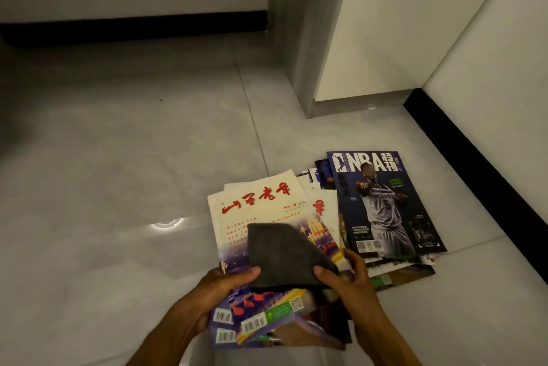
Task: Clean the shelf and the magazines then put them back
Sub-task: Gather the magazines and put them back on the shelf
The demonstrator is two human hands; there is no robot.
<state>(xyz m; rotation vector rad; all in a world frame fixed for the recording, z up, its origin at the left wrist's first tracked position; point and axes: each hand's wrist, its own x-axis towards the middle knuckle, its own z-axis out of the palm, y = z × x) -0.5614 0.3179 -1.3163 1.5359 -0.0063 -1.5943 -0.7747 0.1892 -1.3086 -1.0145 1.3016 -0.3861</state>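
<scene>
Seen from the head camera, a person's two hands work over a spread of magazines on a glossy pale grey tiled floor (118,158). The left hand (219,291) grips the near edge of a cream-covered magazine (267,205) with red brush lettering, its thumb lying on top beside a dark grey cloth (281,256). The right hand (350,282) pinches the cloth's right corner, thumb on top and fingers curled behind it. The cloth looks soft and matte, folded into a rough rectangle, and rests on the lower half of the cream cover. More copies fan out underneath it, their slick back covers showing barcodes (253,325) and a green panel. Just to the right lies a dark blue basketball magazine (385,202), flat on a loose, overlapping heap of other issues. Beyond the pile stands a white cabinet (385,24) with a grey side panel and grey plinth, tucked into the corner. A black skirting board (474,164) runs along the white wall on the right, and another crosses the far wall. A ring of lamplight (167,223) reflects off the tile left of the magazines.
</scene>
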